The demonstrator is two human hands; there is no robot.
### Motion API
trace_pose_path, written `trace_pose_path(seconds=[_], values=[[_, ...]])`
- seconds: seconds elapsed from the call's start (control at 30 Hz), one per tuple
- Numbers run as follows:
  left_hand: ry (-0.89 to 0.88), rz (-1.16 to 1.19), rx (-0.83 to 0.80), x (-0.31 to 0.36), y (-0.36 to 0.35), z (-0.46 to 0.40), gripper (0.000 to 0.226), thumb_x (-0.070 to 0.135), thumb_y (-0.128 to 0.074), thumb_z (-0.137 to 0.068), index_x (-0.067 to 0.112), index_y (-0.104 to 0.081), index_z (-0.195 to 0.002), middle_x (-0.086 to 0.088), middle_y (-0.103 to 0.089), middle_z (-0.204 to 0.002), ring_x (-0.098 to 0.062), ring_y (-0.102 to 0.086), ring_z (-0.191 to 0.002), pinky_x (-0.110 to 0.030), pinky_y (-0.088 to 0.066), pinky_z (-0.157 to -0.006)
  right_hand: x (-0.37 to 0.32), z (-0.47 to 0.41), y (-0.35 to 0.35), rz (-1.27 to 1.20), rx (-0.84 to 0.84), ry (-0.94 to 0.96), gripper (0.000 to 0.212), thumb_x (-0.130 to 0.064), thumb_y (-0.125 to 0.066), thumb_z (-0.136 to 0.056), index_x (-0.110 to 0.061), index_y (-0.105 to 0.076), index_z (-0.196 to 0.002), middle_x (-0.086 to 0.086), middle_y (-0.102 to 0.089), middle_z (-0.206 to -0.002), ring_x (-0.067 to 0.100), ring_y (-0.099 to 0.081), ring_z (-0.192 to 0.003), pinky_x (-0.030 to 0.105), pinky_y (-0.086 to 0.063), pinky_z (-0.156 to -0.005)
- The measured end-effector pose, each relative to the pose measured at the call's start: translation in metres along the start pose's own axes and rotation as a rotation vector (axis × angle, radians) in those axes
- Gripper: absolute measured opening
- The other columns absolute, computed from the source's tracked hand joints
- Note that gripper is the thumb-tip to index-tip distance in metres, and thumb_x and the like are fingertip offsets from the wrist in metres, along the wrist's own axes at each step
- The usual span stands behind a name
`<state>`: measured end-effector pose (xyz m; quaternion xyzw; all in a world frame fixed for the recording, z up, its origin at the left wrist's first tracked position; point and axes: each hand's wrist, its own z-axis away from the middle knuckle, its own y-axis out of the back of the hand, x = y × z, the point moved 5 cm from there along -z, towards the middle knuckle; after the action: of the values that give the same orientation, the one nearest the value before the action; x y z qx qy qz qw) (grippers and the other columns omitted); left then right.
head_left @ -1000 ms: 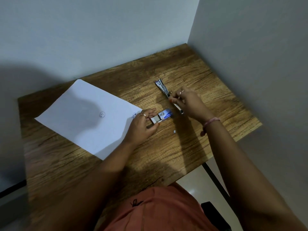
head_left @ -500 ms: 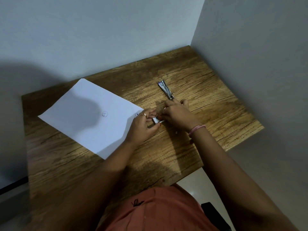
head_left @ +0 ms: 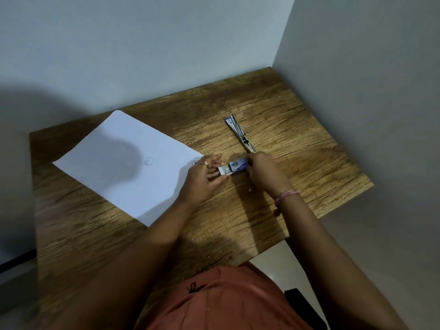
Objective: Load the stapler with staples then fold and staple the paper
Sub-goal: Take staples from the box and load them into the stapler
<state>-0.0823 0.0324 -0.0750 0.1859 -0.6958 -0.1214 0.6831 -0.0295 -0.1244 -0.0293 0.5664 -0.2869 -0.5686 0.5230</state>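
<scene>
A small blue-and-white staple box [head_left: 234, 166] lies on the wooden table [head_left: 297, 139], its white inner tray slid partly out toward the left. My left hand [head_left: 204, 177] pinches the tray end of the box. My right hand [head_left: 265, 172] is closed on the box's blue right end. The metal stapler [head_left: 239, 133] lies swung open flat on the table just beyond my right hand, untouched. A white sheet of paper [head_left: 123, 163] with a small circled mark lies flat to the left, its near corner under my left hand.
The table sits in a corner, with walls close behind and to the right [head_left: 357, 79]. A tiny white scrap [head_left: 249, 190] lies on the wood near my right wrist. The table's front edge runs just before my lap.
My right hand left the stapler lying on the table and came down to the staple box. Both hands now hold the box, with its tray slid out.
</scene>
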Motion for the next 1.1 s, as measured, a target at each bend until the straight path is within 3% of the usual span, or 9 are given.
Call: trace_pose_path(seconds=[0.1,0.23,0.4,0.53,0.7,0.8,0.93,1.0,1.1], values=[[0.007,-0.003,0.011,0.000,0.001,-0.001,0.061,0.006,-0.077,-0.076,0.009,-0.051,-0.131,-0.008,-0.063,-0.119,0.003,-0.058,-0.099,-0.007,-0.049,-0.080,-0.009,0.002,-0.002,-0.016,0.006,0.031,0.029,-0.004,-0.047,-0.091,-0.006,-0.061,-0.117,0.015,-0.059,-0.113,0.030,-0.059,-0.103,0.031,-0.046,-0.080],[-0.049,-0.070,0.033,0.006,0.003,0.000,0.059,0.009,-0.078,-0.075,0.008,-0.053,-0.128,-0.008,-0.062,-0.124,-0.006,-0.057,-0.110,-0.029,-0.053,-0.091,-0.019,0.007,-0.004,-0.046,-0.040,0.080,0.035,-0.002,-0.045,-0.090,-0.006,-0.060,-0.122,0.019,-0.062,-0.114,0.031,-0.061,-0.100,0.034,-0.048,-0.080],[-0.047,-0.071,0.022,0.008,0.004,0.000,0.060,0.008,-0.080,-0.072,0.009,-0.055,-0.127,-0.007,-0.060,-0.127,-0.004,-0.055,-0.112,-0.025,-0.052,-0.091,-0.026,0.012,-0.011,-0.058,-0.099,0.081,0.039,-0.010,-0.051,-0.089,-0.005,-0.055,-0.127,0.019,-0.052,-0.124,0.035,-0.055,-0.109,0.038,-0.044,-0.090],[-0.048,-0.052,0.011,0.008,0.004,0.000,0.061,0.005,-0.080,-0.072,0.008,-0.054,-0.128,-0.008,-0.060,-0.127,-0.003,-0.055,-0.111,-0.012,-0.051,-0.085,-0.026,0.010,-0.017,-0.101,-0.130,0.056,0.043,-0.011,-0.056,-0.087,-0.008,-0.053,-0.130,0.019,-0.046,-0.128,0.034,-0.052,-0.113,0.038,-0.042,-0.094],[-0.051,-0.059,0.019,0.009,0.004,0.002,0.056,0.007,-0.078,-0.075,0.009,-0.056,-0.125,-0.006,-0.060,-0.125,-0.010,-0.057,-0.114,-0.031,-0.054,-0.090,-0.020,0.009,-0.016,-0.100,-0.190,0.132,0.054,-0.005,-0.053,-0.087,-0.015,-0.044,-0.140,0.014,-0.044,-0.135,0.031,-0.046,-0.124,0.034,-0.038,-0.099],[-0.069,-0.055,0.032,0.009,0.003,0.004,0.050,0.007,-0.076,-0.078,0.010,-0.058,-0.124,-0.005,-0.059,-0.123,-0.013,-0.058,-0.115,-0.022,-0.055,-0.085,-0.003,0.008,-0.005,-0.234,-0.212,0.122,0.059,0.007,-0.045,-0.085,-0.022,-0.050,-0.136,0.008,-0.051,-0.137,0.022,-0.053,-0.119,0.021,-0.045,-0.082],[-0.101,-0.132,0.063,0.011,0.003,0.004,0.046,0.012,-0.075,-0.079,0.009,-0.059,-0.122,-0.006,-0.059,-0.122,-0.008,-0.055,-0.110,-0.012,-0.052,-0.083,0.019,0.024,0.001,-0.361,-0.083,0.191,0.041,0.007,-0.046,-0.088,-0.013,-0.062,-0.120,-0.004,-0.062,-0.104,-0.002,-0.058,-0.091,0.013,-0.042,-0.090],[-0.109,-0.158,0.068,0.011,0.002,0.004,0.044,0.015,-0.075,-0.080,0.009,-0.060,-0.121,-0.006,-0.058,-0.120,-0.009,-0.055,-0.108,-0.006,-0.048,-0.082,0.030,0.035,-0.003,-0.369,-0.051,0.240,0.034,-0.002,-0.055,-0.090,-0.014,-0.063,-0.121,-0.007,-0.054,-0.110,0.001,-0.050,-0.103,0.000,-0.032,-0.088],[-0.115,-0.205,0.082,0.011,0.000,0.005,0.043,0.016,-0.075,-0.080,0.007,-0.061,-0.120,-0.007,-0.057,-0.119,-0.008,-0.052,-0.106,0.004,-0.037,-0.084,0.041,0.045,-0.012,-0.405,-0.063,0.310,0.031,-0.018,-0.063,-0.089,-0.017,-0.065,-0.120,-0.004,-0.054,-0.119,0.003,-0.049,-0.110,-0.001,-0.030,-0.091]])
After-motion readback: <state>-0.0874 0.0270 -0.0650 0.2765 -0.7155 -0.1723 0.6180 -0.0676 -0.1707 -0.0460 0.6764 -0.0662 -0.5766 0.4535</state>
